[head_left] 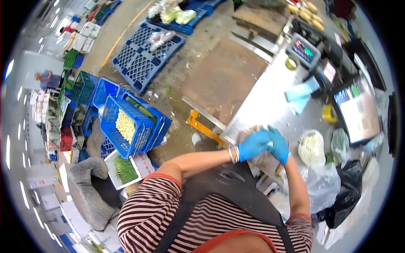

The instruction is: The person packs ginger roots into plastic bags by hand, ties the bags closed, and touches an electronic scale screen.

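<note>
My left hand, in a thin blue glove (253, 145), and my right hand, in a matching blue glove (278, 145), are together in front of me, fingers overlapping. A small pale bit shows between them, but I cannot tell whether either hand is clamped on it. Just under them, at the near end of the shiny steel counter (261, 103), is a brownish bundle that looks wrapped in clear plastic (266, 162); its contents are hidden from me.

My main worry is that bundle: lying so close to the edge, it could slide off toward my dark apron (223, 183) if I pressed unevenly or leaned in. Slick film against smooth gloves could also make it slip, and a glove could tear if the plastic caught a fingertip.

To my right, the pale rounded item in a white foam net (311, 147) could roll if my elbow knocked it. Nearer, the crumpled clear plastic bag (320, 185) lies beside my right forearm and might snag and drag things along. Farther right, the pale blue sheet-like pieces (301, 95) lie loose near the grey digital scale (304, 50); a careless sweep could push them against it and upset a reading.
</note>
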`<state>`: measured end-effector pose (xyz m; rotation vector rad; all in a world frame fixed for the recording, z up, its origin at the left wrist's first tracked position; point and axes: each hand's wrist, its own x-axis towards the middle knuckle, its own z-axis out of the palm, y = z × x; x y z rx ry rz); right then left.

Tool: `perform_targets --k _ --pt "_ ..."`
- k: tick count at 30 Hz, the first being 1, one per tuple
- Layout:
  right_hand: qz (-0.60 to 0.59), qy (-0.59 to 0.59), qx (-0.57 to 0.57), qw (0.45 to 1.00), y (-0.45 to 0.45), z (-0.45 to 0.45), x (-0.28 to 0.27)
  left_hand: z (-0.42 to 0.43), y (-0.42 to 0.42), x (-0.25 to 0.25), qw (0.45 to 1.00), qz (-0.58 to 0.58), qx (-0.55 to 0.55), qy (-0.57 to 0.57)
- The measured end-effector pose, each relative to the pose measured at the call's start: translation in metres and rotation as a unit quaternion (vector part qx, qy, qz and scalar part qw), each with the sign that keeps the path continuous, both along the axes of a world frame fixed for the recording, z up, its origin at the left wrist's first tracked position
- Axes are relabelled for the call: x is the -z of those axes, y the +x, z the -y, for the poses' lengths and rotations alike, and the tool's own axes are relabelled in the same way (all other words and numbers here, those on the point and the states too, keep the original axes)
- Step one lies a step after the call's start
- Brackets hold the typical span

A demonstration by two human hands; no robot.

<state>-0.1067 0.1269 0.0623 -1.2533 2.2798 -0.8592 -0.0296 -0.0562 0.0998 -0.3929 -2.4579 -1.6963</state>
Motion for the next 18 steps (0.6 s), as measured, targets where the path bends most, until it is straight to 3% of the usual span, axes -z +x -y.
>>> perform_targets --k 4,7,10,11,14,15,18 --pt "0.027 0.043 0.013 0.999 0.055 0.069 -0.061 0.086 0.035 -0.035 0.99 0.068 0.075 0.101" --pt "0.058 0.081 0.0 0.995 0.085 0.141 -0.08 0.164 0.067 -0.047 0.989 0.042 0.076 0.118" --pt "-0.015 0.056 0.035 0.998 0.111 0.24 -0.093 0.245 0.098 -0.039 0.975 0.101 0.11 0.162" --pt "-0.04 0.055 0.032 0.997 0.113 0.268 -0.088 0.274 0.105 -0.036 0.99 0.084 0.096 0.068" --pt "-0.08 0.018 0.015 0.996 0.118 0.346 -0.102 0.336 0.132 -0.049 0.998 0.032 0.017 0.06" --pt "-0.106 0.008 -0.001 0.994 0.119 0.366 -0.102 0.353 0.138 -0.057 0.995 0.01 -0.008 0.104" --pt "-0.146 0.001 -0.011 0.989 0.125 0.415 -0.104 0.406 0.151 -0.081 0.997 -0.005 -0.071 0.02"
